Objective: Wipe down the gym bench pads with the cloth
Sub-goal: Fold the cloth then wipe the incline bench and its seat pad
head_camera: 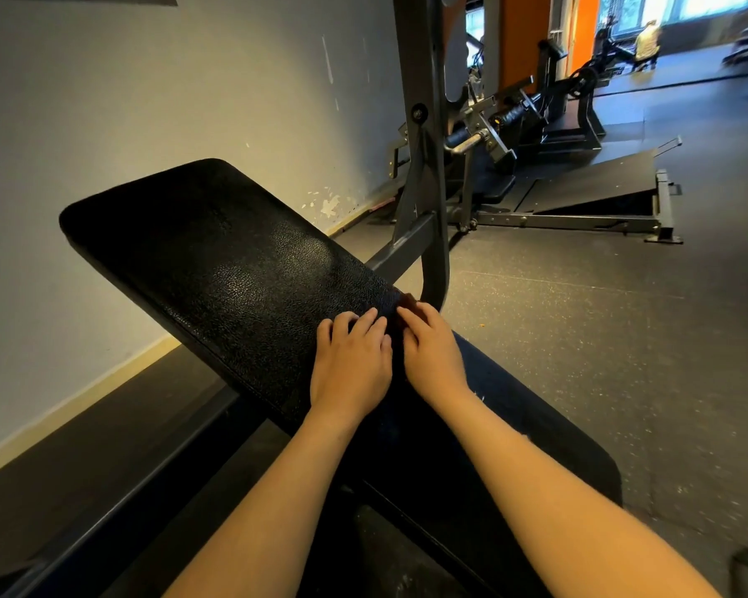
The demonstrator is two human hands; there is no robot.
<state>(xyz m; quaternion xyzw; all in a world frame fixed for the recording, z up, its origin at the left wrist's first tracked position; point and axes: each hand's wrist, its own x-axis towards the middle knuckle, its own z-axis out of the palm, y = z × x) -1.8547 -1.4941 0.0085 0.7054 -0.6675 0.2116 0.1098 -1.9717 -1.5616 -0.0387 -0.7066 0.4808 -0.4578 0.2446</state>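
Your left grip and right grip rest bent-fingered on the dark cloth (soft, limp) at the near end of the bench pad; pinching or pressing, I cannot tell; bunch a fold

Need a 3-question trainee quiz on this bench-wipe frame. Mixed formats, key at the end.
1. True or false: the left hand and the right hand lie side by side at the near end of the bench pad.
2. Multiple choice: the grey steel upright stands A) to the pad's right, B) to the pad's left, C) flat on top of the pad.
3. Fill in: the pad's pebbled cover is ___ in colour.

Key: 1 true; 2 A; 3 black.
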